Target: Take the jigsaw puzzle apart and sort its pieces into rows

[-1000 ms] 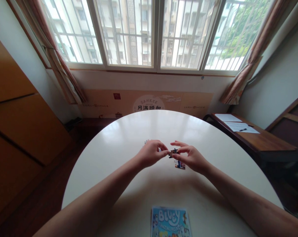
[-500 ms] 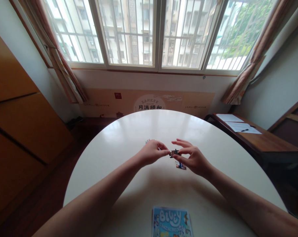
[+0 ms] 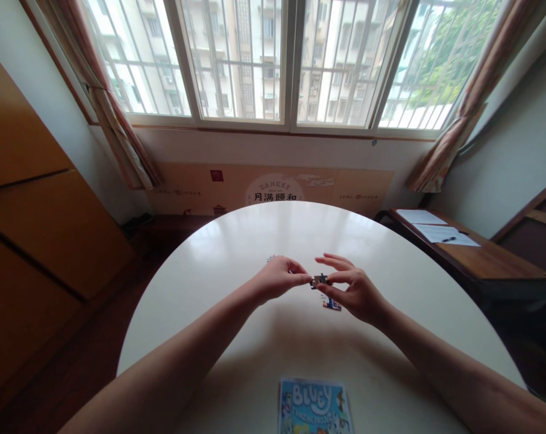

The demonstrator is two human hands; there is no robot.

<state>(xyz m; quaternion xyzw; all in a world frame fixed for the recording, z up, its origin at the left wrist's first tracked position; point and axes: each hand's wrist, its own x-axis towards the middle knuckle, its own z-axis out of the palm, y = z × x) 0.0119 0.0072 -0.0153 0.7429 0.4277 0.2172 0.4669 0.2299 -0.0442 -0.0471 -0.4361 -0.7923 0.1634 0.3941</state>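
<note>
Pinching a small, dark-and-brown, knobbed puzzle piece [image 3: 319,281] between my left hand [image 3: 279,279] and right hand [image 3: 355,290], I'd best grip edges lightly and level, clear of the flat, multicoloured puzzle section [image 3: 331,304] beside my right hand.

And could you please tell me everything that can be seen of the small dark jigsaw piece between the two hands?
The small, dark, flat jigsaw piece shows brown and near-black patches and a knobbed outline. It looks like cardboard; whether several pieces are joined is too small to tell. It appears raised over the round white table, fingers of the left hand at its left end and those of the right hand at its right.
</note>
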